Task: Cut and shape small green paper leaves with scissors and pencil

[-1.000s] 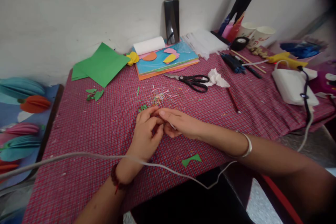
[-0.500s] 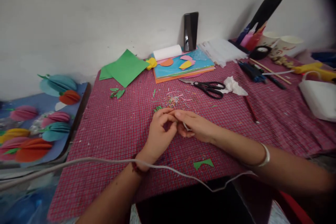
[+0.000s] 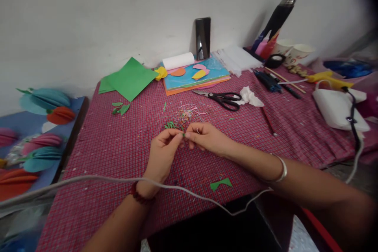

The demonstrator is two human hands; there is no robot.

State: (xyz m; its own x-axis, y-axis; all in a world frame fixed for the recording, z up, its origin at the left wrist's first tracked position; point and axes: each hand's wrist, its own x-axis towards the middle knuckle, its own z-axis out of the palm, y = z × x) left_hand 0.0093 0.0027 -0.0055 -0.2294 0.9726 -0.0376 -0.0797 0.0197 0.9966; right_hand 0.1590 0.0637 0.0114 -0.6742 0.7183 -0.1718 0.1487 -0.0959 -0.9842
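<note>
Between both hands [image 3: 183,141], tiny green scrap [image 3: 183,135]

Left hand [image 3: 161,153] and right hand [image 3: 206,138] fingertip to fingertip at table [image 3: 118,157] centre, paper scraps [image 3: 186,114] just behind. Scissors [image 3: 223,98] farther back right, paper stack [image 3: 196,76] behind those, folded sheet [image 3: 128,78] back left.

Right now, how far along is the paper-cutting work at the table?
Done, by the look of it: cut green leaf pieces lie near the green paper sheets, a green cutout sits by the table edge, and trimmings are scattered mid-cloth. In hand: left hand and right hand pinch a tiny green piece together. Left: the scissors lie idle, the coloured paper stack is largely uncut.
</note>
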